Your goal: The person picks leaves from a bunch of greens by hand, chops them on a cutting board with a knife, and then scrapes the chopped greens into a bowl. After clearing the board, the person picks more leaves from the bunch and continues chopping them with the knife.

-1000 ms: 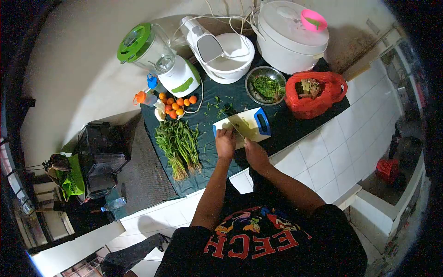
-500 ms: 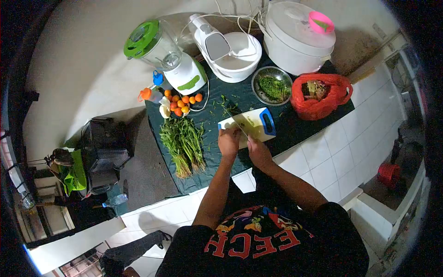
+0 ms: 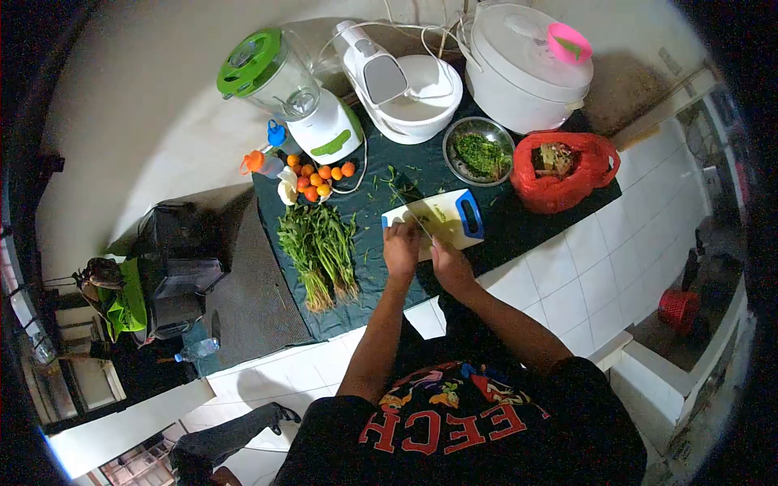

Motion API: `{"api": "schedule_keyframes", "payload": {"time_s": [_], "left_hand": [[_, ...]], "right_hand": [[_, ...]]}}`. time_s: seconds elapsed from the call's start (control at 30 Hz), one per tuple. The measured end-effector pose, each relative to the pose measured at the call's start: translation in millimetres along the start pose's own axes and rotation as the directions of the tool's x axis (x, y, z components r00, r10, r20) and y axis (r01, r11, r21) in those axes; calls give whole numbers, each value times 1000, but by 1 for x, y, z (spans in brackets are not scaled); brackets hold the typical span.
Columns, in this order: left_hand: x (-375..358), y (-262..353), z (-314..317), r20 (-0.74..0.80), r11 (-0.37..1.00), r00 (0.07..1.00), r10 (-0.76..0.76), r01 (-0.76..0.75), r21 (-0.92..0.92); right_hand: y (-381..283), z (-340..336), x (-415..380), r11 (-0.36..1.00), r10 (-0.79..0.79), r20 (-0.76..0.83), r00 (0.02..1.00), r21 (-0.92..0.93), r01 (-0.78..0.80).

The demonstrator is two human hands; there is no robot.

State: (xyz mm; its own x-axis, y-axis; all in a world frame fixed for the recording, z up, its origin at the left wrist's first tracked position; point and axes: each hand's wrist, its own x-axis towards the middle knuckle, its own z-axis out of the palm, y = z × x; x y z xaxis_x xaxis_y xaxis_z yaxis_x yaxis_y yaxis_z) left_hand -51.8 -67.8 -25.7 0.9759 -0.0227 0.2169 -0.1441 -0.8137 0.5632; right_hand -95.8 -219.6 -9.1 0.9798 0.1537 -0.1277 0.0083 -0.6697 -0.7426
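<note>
Head view: we are noting almost no change over the last second. The left hand [image 3: 400, 248] is still pressing, fingers curled, on the cutting board [image 3: 454, 217]; the right hand [image 3: 450, 267] stays closed around the knife [image 3: 417, 215], mid-chop.
</note>
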Motion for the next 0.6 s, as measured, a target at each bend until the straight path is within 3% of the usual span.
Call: {"api": "schedule_keyframes", "payload": {"time_s": [0.13,0.23,0.5,0.6], "left_hand": [[-3,4,-1,26,997,997,-68,69,-24],[-6,1,2,49,1000,998,-29,28,13],[-6,1,-2,117,992,991,59,-71,103],[-8,-2,0,123,991,990,71,-85,108]], "right_hand": [[-8,-3,-7,997,-35,-69,997,-72,30],[-6,-6,-18,992,53,45,998,-119,-47],[-2,5,3,996,-79,-47,996,-35,78],[-7,0,-1,999,-51,-66,997,6,51]]}}
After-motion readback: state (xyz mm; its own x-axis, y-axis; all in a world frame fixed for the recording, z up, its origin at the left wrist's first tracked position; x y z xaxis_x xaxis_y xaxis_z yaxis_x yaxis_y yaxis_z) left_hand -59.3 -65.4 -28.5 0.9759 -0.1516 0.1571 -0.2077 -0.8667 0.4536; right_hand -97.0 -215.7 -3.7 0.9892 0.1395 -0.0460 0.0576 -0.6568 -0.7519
